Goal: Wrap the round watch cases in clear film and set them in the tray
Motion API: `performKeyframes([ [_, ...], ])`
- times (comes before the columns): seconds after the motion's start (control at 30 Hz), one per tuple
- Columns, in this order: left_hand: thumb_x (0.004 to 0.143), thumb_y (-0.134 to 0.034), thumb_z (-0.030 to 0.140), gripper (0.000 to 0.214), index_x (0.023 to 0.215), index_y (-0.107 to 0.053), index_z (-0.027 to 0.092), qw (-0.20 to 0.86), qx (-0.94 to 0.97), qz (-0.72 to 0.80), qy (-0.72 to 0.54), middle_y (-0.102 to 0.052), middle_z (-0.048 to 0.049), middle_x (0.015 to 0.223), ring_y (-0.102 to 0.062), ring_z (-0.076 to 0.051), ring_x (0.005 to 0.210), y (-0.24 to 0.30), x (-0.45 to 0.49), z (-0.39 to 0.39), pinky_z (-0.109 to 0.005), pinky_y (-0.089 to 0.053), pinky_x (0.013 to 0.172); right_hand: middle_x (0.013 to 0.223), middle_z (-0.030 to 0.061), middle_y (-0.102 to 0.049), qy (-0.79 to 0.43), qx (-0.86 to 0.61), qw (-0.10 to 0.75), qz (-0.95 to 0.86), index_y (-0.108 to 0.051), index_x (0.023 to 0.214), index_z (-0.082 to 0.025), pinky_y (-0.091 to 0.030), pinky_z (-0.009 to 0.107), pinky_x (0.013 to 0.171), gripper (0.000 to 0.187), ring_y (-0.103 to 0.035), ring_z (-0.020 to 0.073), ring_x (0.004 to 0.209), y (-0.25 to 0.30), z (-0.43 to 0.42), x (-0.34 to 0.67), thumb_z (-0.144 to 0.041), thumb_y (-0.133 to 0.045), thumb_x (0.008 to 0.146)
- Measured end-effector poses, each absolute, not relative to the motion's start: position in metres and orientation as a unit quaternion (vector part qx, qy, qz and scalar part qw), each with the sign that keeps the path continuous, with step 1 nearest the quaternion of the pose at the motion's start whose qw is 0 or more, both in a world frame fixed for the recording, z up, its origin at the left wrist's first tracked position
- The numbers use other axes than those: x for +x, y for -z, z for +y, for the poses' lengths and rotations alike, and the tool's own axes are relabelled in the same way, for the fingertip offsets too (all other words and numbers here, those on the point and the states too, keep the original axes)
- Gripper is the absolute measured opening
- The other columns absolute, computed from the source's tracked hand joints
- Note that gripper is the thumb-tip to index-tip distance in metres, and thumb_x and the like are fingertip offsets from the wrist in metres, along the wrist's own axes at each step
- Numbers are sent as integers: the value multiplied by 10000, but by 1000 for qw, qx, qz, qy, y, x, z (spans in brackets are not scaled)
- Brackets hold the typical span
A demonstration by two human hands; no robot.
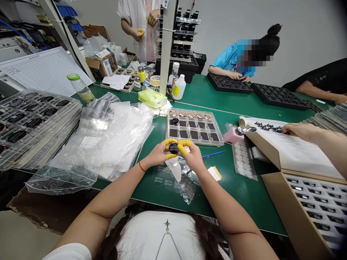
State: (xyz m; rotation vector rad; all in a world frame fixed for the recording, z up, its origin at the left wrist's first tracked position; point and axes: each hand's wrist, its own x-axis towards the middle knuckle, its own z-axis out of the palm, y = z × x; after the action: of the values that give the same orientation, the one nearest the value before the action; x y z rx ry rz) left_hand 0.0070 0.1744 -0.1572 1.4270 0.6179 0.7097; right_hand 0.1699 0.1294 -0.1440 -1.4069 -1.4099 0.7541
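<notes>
A small round black disc (174, 148) is pinched at the centre of the frame, just above the green bench mat (244, 202); what it is cannot be told from this view. It is held at its rim by the left hand (155, 156) and the right hand (193, 157), both closed narrowly on it, with yellow finger cots (170, 141) covering the fingertips that bear on it. The forearms rise from the lower corners of the frame and converge, with the wrists bent and a red cord (141, 166) worn around the left wrist.

The main risk is judged to lie in this two-handed pinch: uneven pressure or a slip of the cots could let the disc drop onto the crumpled clear plastic bag (187, 189) below, and a misplaced finger could mark its face.

Directly beyond the hands lies a clear compartment tray (195, 126), with gold-toned round pieces (191, 114) along its top row and a second black disc (175, 121) in the next row. To the right, a pink dispenser bottle (233, 135) lies beside an open cardboard box (267, 151). A co-worker's hand (300, 130) is extended from the right edge over a white sheet (295, 151).
</notes>
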Motion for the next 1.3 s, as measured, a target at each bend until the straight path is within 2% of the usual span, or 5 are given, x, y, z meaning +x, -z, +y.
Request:
performKeyframes([
  [0.33,708,-727,247,526,1168,-476,201,684,607,269,-302,-665,-54,962,-666,-206,916,156,8,174,-369,-505,859,986,59,-672,-128,-621,388,-669,-654,937,-246,-393,430,883,193,-562,259,961,132,114,196,-341,-524,831],
  [0.63,698,-734,247,536,1165,-476,210,678,621,266,-290,-674,-48,950,-670,-221,948,159,8,175,-395,-488,900,954,185,-632,-49,-826,-22,-560,-579,1102,-105,-404,351,629,389,-612,309,819,167,31,270,-363,-584,811],
  [0.8,698,-735,259,547,1173,-470,206,674,630,263,-283,-676,-62,963,-669,-230,948,161,8,173,-402,-494,886,886,140,-635,-117,-856,17,-502,-572,957,-157,-379,330,573,217,-615,281,734,173,24,266,-329,-473,870],
  [1.03,706,-730,295,544,1174,-470,200,645,658,268,-281,-653,-61,975,-651,-213,938,156,8,170,-355,-509,834,946,77,-631,-85,-657,419,-620,-602,986,-242,-458,350,755,204,-581,229,875,134,64,201,-352,-453,900],
  [1.3,734,-695,281,538,1215,-474,187,609,692,268,-280,-631,-43,950,-612,-165,833,154,5,170,-270,-495,725,864,82,-619,60,-572,394,-717,-636,975,-198,-444,342,715,235,-510,225,841,149,114,157,-262,-415,925],
])
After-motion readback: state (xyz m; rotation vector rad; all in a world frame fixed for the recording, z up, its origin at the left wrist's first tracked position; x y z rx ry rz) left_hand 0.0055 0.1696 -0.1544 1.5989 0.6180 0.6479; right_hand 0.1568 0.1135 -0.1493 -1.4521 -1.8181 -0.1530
